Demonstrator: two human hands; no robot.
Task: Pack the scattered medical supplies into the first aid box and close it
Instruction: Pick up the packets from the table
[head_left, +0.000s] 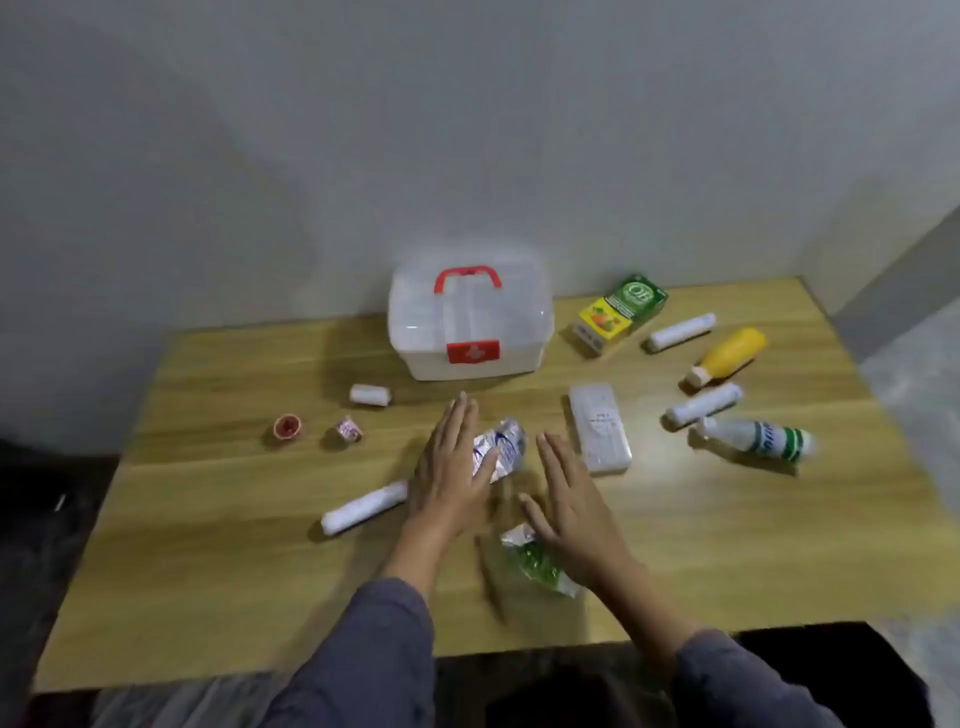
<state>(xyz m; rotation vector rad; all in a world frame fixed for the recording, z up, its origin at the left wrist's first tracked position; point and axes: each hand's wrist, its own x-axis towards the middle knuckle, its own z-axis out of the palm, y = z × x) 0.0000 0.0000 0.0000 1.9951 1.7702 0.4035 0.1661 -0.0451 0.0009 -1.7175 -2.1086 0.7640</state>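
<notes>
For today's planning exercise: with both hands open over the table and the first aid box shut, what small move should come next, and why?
Probably reach forward and undo the red latch on the first aid box. Its lid is down, so nothing can go in yet, and the left hand and right hand are flat, holding nothing.

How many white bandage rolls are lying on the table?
4: short roll left of the first aid box, long roll by the left hand, two rolls at right. None seem hidden.

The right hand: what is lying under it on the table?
A packet with green contents sticks out from under the right hand. The hand covers part of it, so its full shape and label cannot be seen.
</notes>
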